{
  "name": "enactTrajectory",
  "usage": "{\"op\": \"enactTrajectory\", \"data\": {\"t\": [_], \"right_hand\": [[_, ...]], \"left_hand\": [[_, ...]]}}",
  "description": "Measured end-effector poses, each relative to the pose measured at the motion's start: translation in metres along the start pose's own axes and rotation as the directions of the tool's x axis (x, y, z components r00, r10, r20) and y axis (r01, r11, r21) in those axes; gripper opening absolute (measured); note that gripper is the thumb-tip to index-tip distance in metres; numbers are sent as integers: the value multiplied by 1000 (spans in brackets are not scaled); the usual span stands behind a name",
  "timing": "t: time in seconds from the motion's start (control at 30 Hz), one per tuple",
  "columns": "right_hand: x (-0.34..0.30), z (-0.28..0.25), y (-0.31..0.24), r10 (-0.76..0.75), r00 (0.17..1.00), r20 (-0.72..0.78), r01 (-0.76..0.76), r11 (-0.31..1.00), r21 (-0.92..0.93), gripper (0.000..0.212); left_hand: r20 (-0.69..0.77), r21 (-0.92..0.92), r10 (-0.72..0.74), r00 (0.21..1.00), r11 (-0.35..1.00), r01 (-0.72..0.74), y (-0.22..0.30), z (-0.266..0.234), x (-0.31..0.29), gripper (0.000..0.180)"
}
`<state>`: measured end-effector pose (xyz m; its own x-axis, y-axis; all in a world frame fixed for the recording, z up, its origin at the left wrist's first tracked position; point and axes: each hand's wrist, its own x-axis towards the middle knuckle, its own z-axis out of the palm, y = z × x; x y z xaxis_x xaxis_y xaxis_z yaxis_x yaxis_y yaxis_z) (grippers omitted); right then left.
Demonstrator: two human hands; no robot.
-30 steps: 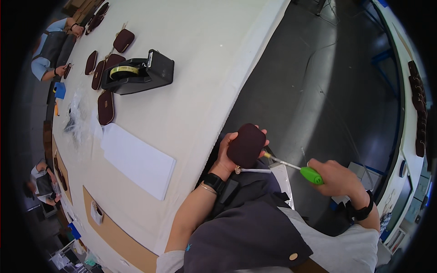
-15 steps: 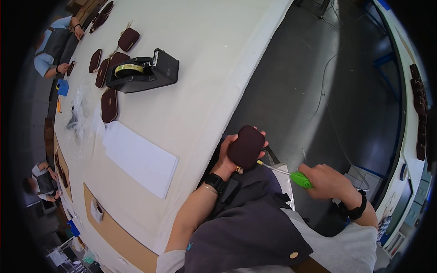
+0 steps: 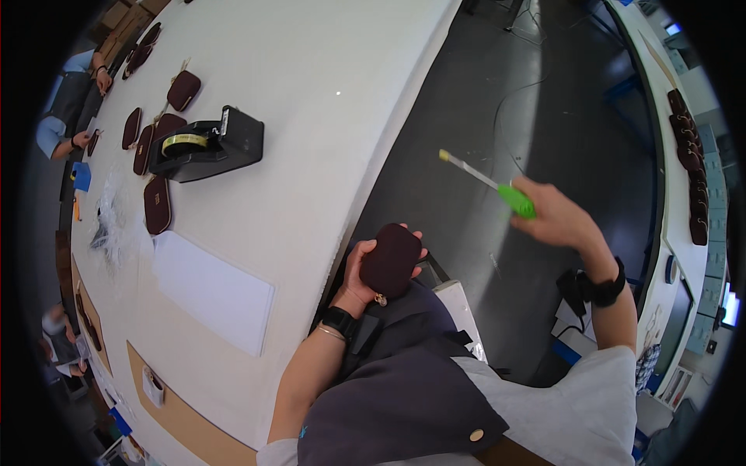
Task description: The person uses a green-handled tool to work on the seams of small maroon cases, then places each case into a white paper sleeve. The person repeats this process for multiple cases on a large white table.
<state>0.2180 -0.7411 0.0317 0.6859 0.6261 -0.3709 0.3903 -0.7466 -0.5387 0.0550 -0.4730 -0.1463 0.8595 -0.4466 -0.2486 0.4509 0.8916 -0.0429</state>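
My left hand (image 3: 355,281) wraps round a dark maroon zip pouch (image 3: 390,261), rounded and palm-sized, with its plain broad face turned up. A small gold-coloured zip charm (image 3: 380,298) dangles at the pouch's lower end, over my lap. My right hand (image 3: 558,217) grips the green handle of a thin tool (image 3: 516,200) with a metal shaft and a yellow tip; its exact kind is unclear. That tool is raised over the floor, well apart from the pouch, its tip pointing up and left.
On the white table stand a black tape dispenser (image 3: 242,145) and a stack of white paper (image 3: 217,299). More maroon pouches (image 3: 158,205) lie around the dispenser, beside crumpled clear plastic (image 3: 113,221). Two people work along the far left edge. Maroon pieces (image 3: 688,151) line a right-hand table.
My right hand has lifted the green-handled tool up and away from the pouch, where its tip was close to the lower edge. The view has shifted, while my left hand keeps its hold.
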Motion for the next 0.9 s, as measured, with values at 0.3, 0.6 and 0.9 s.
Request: {"op": "enactTrajectory", "data": {"t": [0.3,0.6,0.9], "right_hand": [[130,-199,35,-12,874,-485,120,974,191,19],[28,-83,-73,-574,791,213,606,785,-132,28],[-52,-11,-85,16,868,497,188,915,-356,31]], "left_hand": [[48,72,-25,999,997,21,1,38,2,61],[-26,-29,190,981,981,-191,5,29,5,60],[-252,39,75,965,997,-67,-7,0,11,49]]}}
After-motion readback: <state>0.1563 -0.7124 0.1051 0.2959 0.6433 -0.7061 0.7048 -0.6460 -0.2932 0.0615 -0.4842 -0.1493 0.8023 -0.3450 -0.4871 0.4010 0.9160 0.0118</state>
